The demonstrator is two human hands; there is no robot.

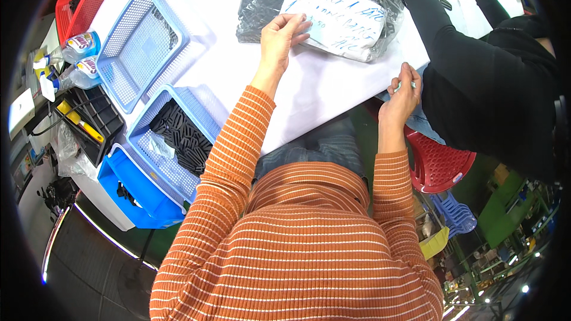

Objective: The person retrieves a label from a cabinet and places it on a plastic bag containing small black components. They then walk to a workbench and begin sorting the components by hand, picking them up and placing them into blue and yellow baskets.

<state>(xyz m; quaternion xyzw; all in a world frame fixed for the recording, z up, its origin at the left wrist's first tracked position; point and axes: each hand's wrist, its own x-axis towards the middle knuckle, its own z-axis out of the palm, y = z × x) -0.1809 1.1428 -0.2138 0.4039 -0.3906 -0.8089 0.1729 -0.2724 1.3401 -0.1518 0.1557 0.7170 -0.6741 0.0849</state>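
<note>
White tabletop [321,83]: handwritten paper sheet [336,15], judged light and flimsy, is pinned by left hand [282,38]; small pale object [410,85] is gripped by right hand [404,92]; hands apart.

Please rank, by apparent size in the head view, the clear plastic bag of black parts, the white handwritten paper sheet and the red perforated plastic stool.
1. Clear plastic bag of black parts, largest.
2. White handwritten paper sheet.
3. Red perforated plastic stool, partly hidden, so its place against the sheet is unsure.

Place: factory packing or sorting workshop.
Work surface: long white table [321,83].
Stock: blue mesh baskets [140,41] holding small black parts [181,134]; clear bag of black parts [267,0] with handwritten paper label [336,15].
Seating: red plastic stool [440,166].
</note>
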